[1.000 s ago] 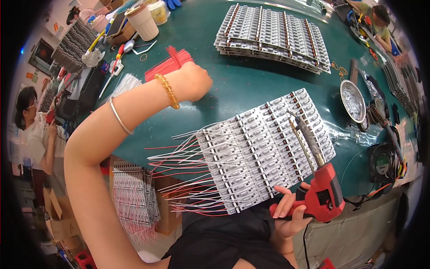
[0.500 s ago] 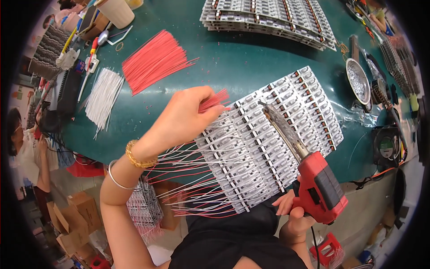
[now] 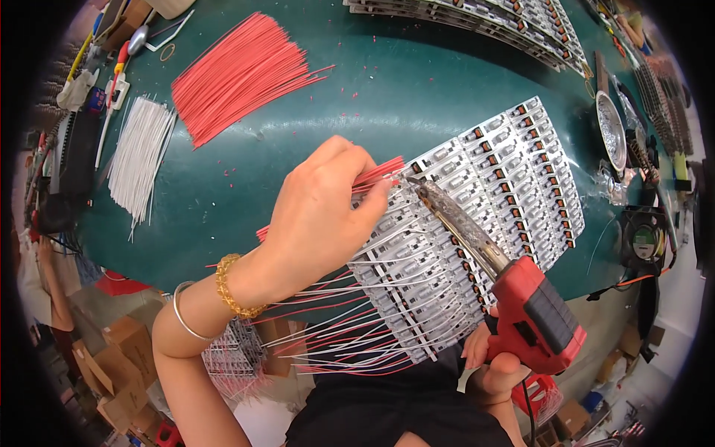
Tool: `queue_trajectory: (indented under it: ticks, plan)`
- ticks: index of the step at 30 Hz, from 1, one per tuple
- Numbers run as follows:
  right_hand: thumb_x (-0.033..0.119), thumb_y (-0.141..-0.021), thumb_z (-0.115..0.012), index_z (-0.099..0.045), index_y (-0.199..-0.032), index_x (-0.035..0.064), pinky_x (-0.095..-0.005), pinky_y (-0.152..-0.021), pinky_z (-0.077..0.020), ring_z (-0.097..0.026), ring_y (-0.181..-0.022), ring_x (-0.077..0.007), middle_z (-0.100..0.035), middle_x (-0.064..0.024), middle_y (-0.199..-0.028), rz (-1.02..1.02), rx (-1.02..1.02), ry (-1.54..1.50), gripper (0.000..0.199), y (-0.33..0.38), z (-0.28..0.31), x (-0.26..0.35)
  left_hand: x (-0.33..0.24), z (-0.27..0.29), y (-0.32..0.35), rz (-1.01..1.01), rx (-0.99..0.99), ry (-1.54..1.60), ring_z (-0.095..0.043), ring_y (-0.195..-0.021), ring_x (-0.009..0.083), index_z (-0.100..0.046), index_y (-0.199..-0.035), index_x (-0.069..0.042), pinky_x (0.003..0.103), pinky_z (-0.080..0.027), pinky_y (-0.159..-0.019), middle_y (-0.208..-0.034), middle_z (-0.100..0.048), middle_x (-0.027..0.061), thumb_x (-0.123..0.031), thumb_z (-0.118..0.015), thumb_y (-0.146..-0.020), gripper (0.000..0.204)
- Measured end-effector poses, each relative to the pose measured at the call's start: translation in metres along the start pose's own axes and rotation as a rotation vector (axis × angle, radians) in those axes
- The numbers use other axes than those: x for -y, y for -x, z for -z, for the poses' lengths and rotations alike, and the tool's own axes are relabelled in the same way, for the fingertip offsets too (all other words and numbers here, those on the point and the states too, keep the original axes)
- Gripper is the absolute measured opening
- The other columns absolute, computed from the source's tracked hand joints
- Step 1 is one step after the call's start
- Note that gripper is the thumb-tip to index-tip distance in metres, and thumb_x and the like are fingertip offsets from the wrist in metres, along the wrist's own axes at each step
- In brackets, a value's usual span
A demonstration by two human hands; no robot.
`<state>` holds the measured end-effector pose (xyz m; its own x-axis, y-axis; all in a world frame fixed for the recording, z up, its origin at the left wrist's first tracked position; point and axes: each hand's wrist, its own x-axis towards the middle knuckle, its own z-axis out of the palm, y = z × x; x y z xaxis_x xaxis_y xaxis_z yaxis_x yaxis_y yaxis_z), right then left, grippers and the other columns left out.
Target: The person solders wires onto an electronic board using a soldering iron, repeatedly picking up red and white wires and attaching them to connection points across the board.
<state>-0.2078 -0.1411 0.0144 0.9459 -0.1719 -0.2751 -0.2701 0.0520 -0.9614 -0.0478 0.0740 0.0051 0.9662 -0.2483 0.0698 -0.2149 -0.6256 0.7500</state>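
Note:
My left hand (image 3: 324, 216) is closed on a small bundle of red wires (image 3: 383, 168), whose ends lie at the upper left edge of a panel of circuit boards (image 3: 514, 175). In my right hand (image 3: 497, 363) is a red and black soldering gun (image 3: 538, 313), gripped by its handle. Its dark hot tip slants up-left over the panel and sits close beside the wire ends. Whether tip and wire touch, I cannot tell. White and red wires (image 3: 328, 339) hang off the panel's left edge, below my left hand.
A pile of red wires (image 3: 242, 74) and a pile of white wires (image 3: 140, 160) lie on the green table (image 3: 298, 134). Stacked panels (image 3: 477, 30) stand at the back. On the right are a metal pan (image 3: 611, 130) and a small fan (image 3: 644, 242). Cardboard boxes (image 3: 126, 365) stand below left.
The soldering gun's tip has come left across the panel to the red wire ends. My left hand has brought its wires nearer the panel's edge. The whole view has shifted slightly.

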Motion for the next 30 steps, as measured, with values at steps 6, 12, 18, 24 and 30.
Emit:
queue_trajectory:
  ticks: [6,12,18,24,30]
  plan:
    - [0.059,-0.070,-0.064,-0.045,-0.104,-0.0096,-0.0252,-0.038,-0.0361,-0.042,-0.036,-0.0128,-0.041,-0.0013,-0.044,-0.022,0.031,-0.010,0.079,0.001,0.003,-0.008,0.003,-0.001,0.000,-0.029,-0.011,-0.005,-0.053,-0.060,0.0315,-0.054,-0.074,0.003,0.039,-0.043,-0.055,-0.075,-0.051,0.0146,-0.010,-0.063,-0.077,0.016]
    - [0.060,-0.070,-0.064,-0.045,-0.098,-0.0070,-0.0258,-0.039,-0.0365,-0.041,-0.036,-0.0127,-0.042,-0.0011,-0.045,0.012,0.000,0.011,0.075,0.002,-0.001,-0.009,0.005,-0.003,0.001,-0.041,-0.028,-0.004,-0.053,-0.057,0.0310,-0.053,-0.073,0.002,0.039,-0.042,-0.052,-0.075,-0.051,0.0144,-0.009,-0.063,-0.076,0.015]
    - [0.058,-0.069,-0.067,-0.037,-0.120,-0.0106,-0.0247,-0.041,-0.0368,-0.044,-0.037,-0.0120,-0.043,0.0004,-0.045,0.057,-0.117,-0.083,0.090,0.010,0.002,-0.010,0.006,-0.006,0.001,-0.064,-0.044,0.014,-0.049,-0.056,0.0260,-0.052,-0.073,0.003,0.035,-0.040,-0.052,-0.073,-0.050,0.0124,-0.008,-0.064,-0.076,0.016]
    - [0.056,-0.070,-0.066,-0.035,-0.123,-0.0110,-0.0241,-0.040,-0.0367,-0.043,-0.037,-0.0110,-0.042,0.0011,-0.045,0.085,-0.033,-0.105,0.091,0.006,0.000,-0.010,0.004,-0.006,0.002,-0.048,-0.052,0.000,-0.047,-0.057,0.0213,-0.052,-0.073,0.003,0.032,-0.038,-0.053,-0.070,-0.048,0.0108,-0.008,-0.065,-0.076,0.018]
    - [0.062,-0.070,-0.063,-0.034,-0.123,-0.0088,-0.0242,-0.040,-0.0371,-0.042,-0.037,-0.0104,-0.040,0.0019,-0.045,0.049,-0.059,-0.096,0.093,0.011,0.000,-0.008,0.008,-0.003,0.001,-0.079,-0.083,0.010,-0.054,-0.058,0.0296,-0.055,-0.073,0.002,0.037,-0.043,-0.053,-0.077,-0.053,0.0130,-0.008,-0.064,-0.075,0.014]
